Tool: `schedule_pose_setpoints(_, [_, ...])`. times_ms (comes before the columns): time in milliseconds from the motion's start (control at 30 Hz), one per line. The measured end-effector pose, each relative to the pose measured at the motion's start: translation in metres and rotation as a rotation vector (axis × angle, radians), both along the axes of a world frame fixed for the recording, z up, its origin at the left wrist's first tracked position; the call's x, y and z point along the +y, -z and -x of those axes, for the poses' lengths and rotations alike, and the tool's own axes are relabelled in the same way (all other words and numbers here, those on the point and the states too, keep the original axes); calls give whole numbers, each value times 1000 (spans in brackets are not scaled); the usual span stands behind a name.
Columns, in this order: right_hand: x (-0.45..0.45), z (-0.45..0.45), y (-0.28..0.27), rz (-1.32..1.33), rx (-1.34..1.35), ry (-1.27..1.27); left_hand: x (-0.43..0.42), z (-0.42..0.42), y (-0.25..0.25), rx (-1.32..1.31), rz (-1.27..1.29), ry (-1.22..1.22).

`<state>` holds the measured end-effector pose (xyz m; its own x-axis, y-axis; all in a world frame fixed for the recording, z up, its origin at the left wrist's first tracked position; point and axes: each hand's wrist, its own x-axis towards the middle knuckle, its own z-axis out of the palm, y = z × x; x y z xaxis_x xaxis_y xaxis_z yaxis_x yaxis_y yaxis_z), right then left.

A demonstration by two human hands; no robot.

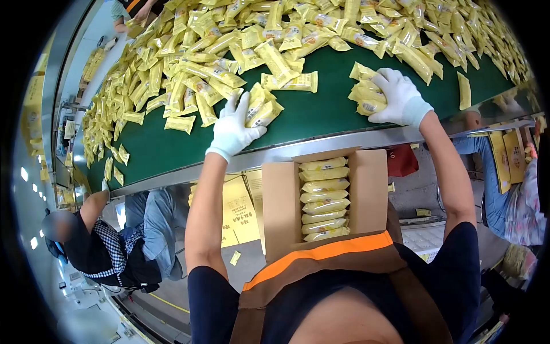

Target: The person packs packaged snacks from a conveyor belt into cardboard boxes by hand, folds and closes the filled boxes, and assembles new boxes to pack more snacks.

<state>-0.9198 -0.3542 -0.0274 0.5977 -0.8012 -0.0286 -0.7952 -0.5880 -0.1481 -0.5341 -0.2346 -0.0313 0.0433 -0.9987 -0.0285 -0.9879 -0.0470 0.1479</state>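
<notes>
orange-trimmed brown apron (326, 255) near; white-gloved left hand (234, 127) and white-gloved right hand (396, 97) apart, each clasping glossy yellow pillow-shaped packets (264, 109); slick, uneven bunching could spill some.

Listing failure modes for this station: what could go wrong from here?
Packets bunched in the left hand or right hand could slip apart. The loose packet near the front edge of the green surface might get knocked off; another packet lies on the floor.
</notes>
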Motion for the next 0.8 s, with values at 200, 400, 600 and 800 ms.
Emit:
schedule_pose_setpoints(200, [6, -2, 1, 21, -17, 18, -17, -9, 9, 508, -71, -28])
schedule_pose_setpoints(400, [4, 4, 12, 77, -103, -8, -75, 39, -43, 1587, 104, -150])
schedule_pose_setpoints(600, [5, 4, 12, 77, -140, 0, -159, 68, -10, 1661, -90, -385])
schedule_pose_setpoints(800, [-1, 6, 9, 47, -103, -24, -101, 43, -32, 1525, 170, -250])
